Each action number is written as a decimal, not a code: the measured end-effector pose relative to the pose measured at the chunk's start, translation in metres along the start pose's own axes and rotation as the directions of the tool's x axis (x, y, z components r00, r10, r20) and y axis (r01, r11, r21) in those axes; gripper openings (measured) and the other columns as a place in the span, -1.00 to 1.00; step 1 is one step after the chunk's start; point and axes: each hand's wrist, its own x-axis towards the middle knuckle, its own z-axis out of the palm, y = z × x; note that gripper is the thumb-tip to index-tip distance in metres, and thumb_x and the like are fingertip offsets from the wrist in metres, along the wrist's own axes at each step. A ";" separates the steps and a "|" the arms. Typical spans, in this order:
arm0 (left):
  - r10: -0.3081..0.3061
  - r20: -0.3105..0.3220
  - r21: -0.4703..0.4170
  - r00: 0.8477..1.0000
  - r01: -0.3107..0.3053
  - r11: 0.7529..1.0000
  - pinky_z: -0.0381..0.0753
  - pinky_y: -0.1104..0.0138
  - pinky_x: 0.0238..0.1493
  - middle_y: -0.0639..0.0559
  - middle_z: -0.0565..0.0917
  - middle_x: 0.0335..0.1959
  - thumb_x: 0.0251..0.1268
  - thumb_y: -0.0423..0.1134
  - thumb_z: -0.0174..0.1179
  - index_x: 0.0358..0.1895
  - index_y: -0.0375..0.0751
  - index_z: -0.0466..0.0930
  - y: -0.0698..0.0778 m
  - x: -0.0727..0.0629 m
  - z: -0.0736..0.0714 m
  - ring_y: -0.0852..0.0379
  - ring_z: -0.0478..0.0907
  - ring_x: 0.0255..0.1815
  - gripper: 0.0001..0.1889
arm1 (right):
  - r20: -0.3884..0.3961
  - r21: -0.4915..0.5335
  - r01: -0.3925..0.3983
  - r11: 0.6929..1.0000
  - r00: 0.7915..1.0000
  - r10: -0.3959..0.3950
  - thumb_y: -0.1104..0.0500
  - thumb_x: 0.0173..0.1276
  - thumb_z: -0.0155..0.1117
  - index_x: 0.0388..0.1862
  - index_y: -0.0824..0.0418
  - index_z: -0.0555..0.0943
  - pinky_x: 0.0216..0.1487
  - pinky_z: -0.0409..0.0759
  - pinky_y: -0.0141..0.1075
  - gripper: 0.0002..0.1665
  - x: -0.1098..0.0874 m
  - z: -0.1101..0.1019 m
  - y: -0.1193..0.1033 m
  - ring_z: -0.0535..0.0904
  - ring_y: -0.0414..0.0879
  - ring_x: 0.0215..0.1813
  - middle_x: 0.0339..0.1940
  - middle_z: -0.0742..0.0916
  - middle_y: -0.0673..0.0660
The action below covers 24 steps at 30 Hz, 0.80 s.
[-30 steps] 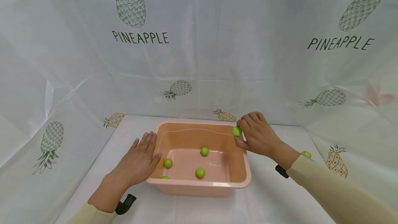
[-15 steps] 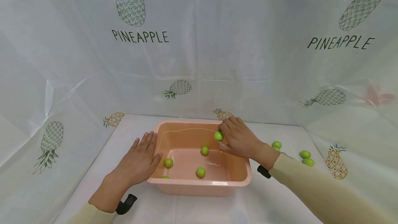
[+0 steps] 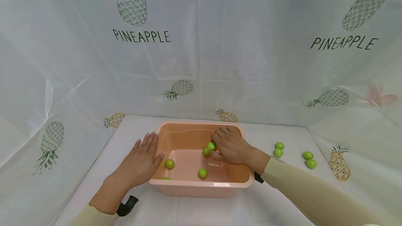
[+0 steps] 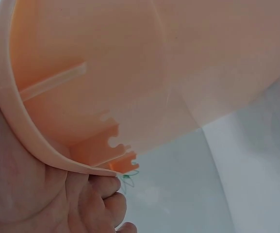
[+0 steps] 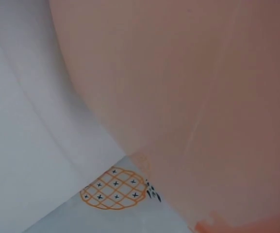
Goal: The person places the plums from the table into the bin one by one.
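A peach-coloured plastic basin [image 3: 194, 184] stands in the middle of the head view. My right hand [image 3: 233, 147] reaches over its right side and pinches a lime [image 3: 211, 146] between thumb and fingers, inside the basin. Just left of that fruit, seemingly against it, lies another lime [image 3: 206, 152] on the basin floor. Other limes in the basin include one at the front [image 3: 202, 173] and one at the left [image 3: 170, 164]; the front wall partly hides one more. With straight fingers my left hand [image 3: 139, 163] rests along the left rim, whose underside [image 4: 42, 145] shows in the left wrist view.
On the white table [image 3: 267, 198] right of the basin lie a pair of limes [image 3: 278, 150] and, farther right, another pair [image 3: 309, 159]. A pineapple-print sheet [image 3: 235, 62] rises behind and at both sides. The basin's outer wall [image 5: 188, 97] fills much of the right wrist view.
My right hand has carried its lime leftward and down from the right rim into the basin. Limes on the right of the table have come out from behind the arm. My left hand stays put.
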 end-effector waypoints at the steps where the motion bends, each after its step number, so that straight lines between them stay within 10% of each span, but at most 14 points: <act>1: 0.000 0.001 -0.001 1.000 0.000 1.000 0.10 -0.32 0.61 -0.46 0.17 0.65 0.67 -0.03 0.00 0.61 -0.57 0.10 0.000 0.000 0.000 -0.42 0.08 0.69 -0.25 | -0.002 -0.008 0.004 1.000 1.000 -0.004 -0.25 0.47 0.26 -0.08 0.05 0.57 -0.05 0.33 -0.19 -0.58 0.000 0.001 0.000 0.42 -0.09 -0.11 -0.27 0.53 -0.06; 24: -0.002 -0.001 -0.037 1.000 0.002 0.999 0.09 -0.32 0.61 -0.45 0.15 0.66 0.68 -0.04 0.01 0.62 -0.55 0.08 -0.001 0.000 0.002 -0.42 0.05 0.69 -0.26 | -0.001 -0.201 0.088 0.976 0.996 -0.090 -0.29 0.50 0.26 -0.24 0.14 0.51 -0.07 0.42 -0.18 -0.49 -0.003 0.010 0.000 0.47 -0.02 -0.15 -0.29 0.59 0.04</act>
